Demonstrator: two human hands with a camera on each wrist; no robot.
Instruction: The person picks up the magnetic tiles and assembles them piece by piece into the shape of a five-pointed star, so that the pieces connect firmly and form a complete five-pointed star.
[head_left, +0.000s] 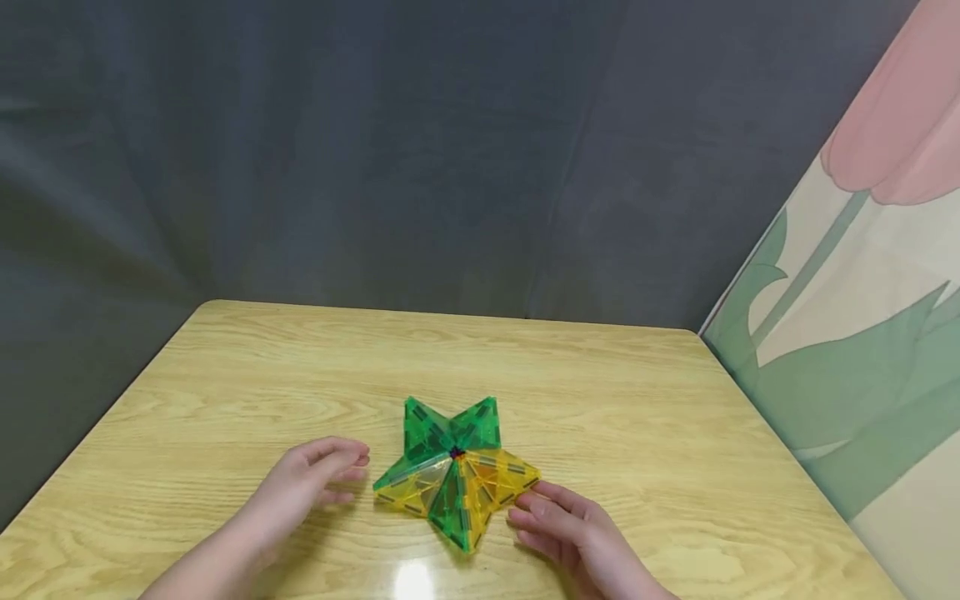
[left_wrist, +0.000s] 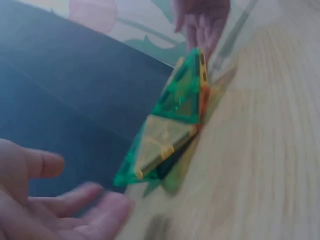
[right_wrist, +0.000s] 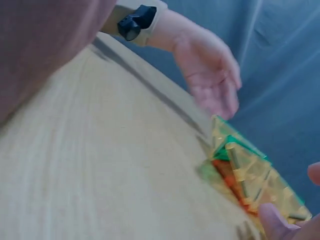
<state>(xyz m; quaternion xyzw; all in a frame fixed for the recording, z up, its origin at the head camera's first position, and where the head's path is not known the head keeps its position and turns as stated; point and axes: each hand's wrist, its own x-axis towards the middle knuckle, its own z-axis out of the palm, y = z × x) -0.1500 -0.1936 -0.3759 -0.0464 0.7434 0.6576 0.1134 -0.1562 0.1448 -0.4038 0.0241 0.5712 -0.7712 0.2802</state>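
Observation:
A star built from translucent magnetic tiles (head_left: 476,425), green at the back and partly yellow in front, sits on the wooden table with its middle raised. On its left, my left hand (head_left: 300,483) hovers beside the yellow and green point, fingers loosely bent and a gap between them and the tiles. My right hand (head_left: 573,533) is at the right yellow point, fingertips right at its tip. From the left wrist view, the star (left_wrist: 175,100) shows side-on, with orange parts low underneath. In the right wrist view, the thumb and fingers lie close around the yellow tiles (right_wrist: 255,175).
The wood-grain table (head_left: 300,358) has rounded far corners. Behind it hangs a dark grey curtain (head_left: 450,167), and a cloth with a pink tulip print (head_left: 885,333) covers the right side. A band with a dark device (right_wrist: 137,22) is on the left wrist.

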